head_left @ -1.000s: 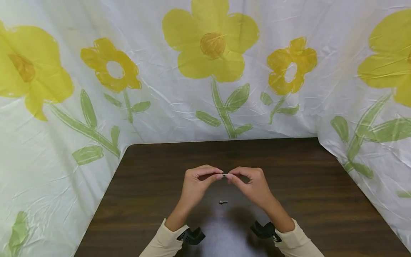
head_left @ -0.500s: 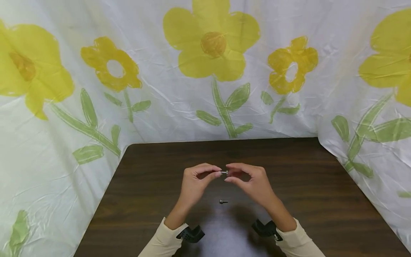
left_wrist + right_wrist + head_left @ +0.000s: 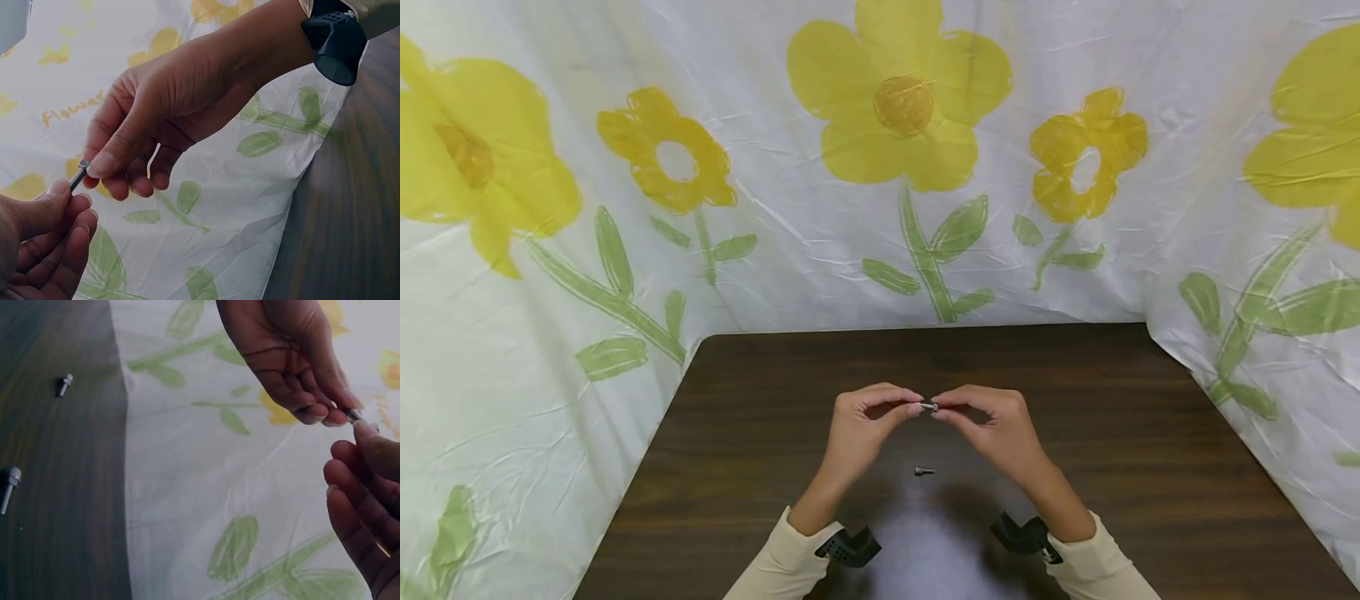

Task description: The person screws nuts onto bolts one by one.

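Note:
A small silver bolt (image 3: 928, 407) is held level above the table, between both hands. My left hand (image 3: 859, 429) pinches its threaded end between thumb and forefinger. My right hand (image 3: 992, 425) has thumb and forefinger on the opposite end, at the head. In the left wrist view the bolt's thread (image 3: 76, 178) shows between the two sets of fingertips. Most of the bolt (image 3: 353, 415) is covered by fingers in the right wrist view. Another bolt (image 3: 923, 472) lies on the table below the hands, its head toward the left.
The dark wooden table (image 3: 760, 467) lies beneath, with a flower-printed white sheet (image 3: 760, 300) hanging behind and at both sides. Two bolts appear on the table in the right wrist view, a farther bolt (image 3: 64, 384) and a nearer bolt (image 3: 11, 487). Each wrist wears a black camera (image 3: 850, 548).
Half a second ago the right thumb and forefinger were spread apart around the bolt's head; now they have closed on it again. The left hand keeps its pinch throughout.

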{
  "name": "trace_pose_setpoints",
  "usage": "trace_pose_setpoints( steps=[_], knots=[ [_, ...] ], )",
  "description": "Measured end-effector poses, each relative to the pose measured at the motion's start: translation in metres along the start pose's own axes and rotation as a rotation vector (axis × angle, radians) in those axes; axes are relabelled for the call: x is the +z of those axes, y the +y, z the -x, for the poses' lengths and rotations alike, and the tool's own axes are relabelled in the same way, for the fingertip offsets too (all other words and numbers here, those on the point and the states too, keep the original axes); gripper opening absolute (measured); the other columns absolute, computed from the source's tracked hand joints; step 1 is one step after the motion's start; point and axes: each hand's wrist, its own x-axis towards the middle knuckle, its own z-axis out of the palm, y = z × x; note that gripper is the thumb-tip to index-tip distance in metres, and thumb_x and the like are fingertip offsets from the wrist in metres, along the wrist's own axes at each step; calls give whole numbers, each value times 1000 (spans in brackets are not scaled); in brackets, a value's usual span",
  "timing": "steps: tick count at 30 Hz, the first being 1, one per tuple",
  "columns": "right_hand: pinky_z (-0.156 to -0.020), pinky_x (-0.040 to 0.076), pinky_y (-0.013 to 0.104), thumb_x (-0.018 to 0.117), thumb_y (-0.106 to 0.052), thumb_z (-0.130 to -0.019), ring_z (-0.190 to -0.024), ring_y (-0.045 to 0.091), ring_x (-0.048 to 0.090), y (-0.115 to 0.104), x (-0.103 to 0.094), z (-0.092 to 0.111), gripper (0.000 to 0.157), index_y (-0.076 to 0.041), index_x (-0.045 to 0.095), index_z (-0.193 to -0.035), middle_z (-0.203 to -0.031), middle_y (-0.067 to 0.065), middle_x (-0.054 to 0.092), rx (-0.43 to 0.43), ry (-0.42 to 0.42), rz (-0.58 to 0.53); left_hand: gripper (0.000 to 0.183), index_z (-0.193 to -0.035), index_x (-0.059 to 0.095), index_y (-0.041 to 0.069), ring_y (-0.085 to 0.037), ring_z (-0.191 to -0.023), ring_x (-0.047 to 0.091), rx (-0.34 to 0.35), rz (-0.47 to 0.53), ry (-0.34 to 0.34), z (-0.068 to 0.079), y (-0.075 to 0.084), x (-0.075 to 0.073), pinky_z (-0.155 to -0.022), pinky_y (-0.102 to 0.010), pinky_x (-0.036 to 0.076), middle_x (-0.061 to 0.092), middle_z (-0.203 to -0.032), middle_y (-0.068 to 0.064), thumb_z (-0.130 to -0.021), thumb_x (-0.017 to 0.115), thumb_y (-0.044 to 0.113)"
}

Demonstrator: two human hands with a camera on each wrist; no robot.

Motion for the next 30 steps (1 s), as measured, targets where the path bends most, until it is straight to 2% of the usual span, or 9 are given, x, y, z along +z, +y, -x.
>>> trace_pose_setpoints(
  steps=[7, 13, 17, 21, 25, 28, 30],
  knots=[
    [-74, 58, 21, 83, 11, -75, -80, 17, 74, -1, 0, 0, 29, -6, 78, -97, -90, 5, 77, 37, -29, -2, 9, -97, 79, 1, -19, -81, 70, 6, -14, 2, 1, 0, 0, -71, -32, 60, 75, -90, -7, -88, 78, 3],
    [-71, 57, 20, 80, 6, -81, -75, 13, 72, 0, 1, 1, 20, -10, 78, -92, -84, 2, 76, 70, -50, 3, 10, -97, 79, 3, -19, -82, 70, 18, 11, -8, 0, 1, 1, -72, -32, 60, 75, -91, -8, -88, 77, 0],
    [-70, 57, 21, 76, 8, -85, -71, 12, 71, 0, 2, 1, 22, -13, 77, -86, -78, -2, 73, 91, -47, 9, 9, -97, 79, 1, -20, -82, 71, 18, 18, -11, 0, 1, 2, -73, -34, 60, 75, -91, -9, -88, 77, 0],
    [-66, 55, 20, 70, 7, -90, -69, 10, 69, -2, 3, 1, 25, -16, 76, -81, -75, -4, 73, 157, -23, 36, 9, -96, 79, 2, -20, -82, 70, 3, 12, -6, -1, 2, 3, -72, -35, 60, 75, -90, -8, -87, 78, 2],
    [-66, 54, 20, 73, 6, -89, -72, 11, 69, -3, 2, 2, 19, -12, 77, -94, -83, -1, 75, 196, 11, 37, 9, -96, 79, 1, -20, -81, 70, -7, -1, 8, -1, 2, 3, -72, -38, 60, 75, -90, -7, -87, 79, 4],
    [-69, 57, 24, 80, 8, -81, -77, 14, 71, -3, 1, 1, 32, -8, 76, -109, -92, 2, 76, 163, 17, 17, 9, -96, 79, 0, -20, -81, 70, -8, -1, 20, -1, 1, 2, -72, -38, 60, 75, -91, -7, -87, 79, 3],
    [-68, 59, 27, 83, 9, -76, -79, 15, 72, -3, 1, 1, 39, -6, 75, -111, -96, 5, 76, 128, 12, 9, 9, -96, 79, 0, -20, -82, 70, -8, 8, 24, 0, 1, 2, -73, -37, 60, 76, -91, -8, -87, 79, 2]
  ],
)
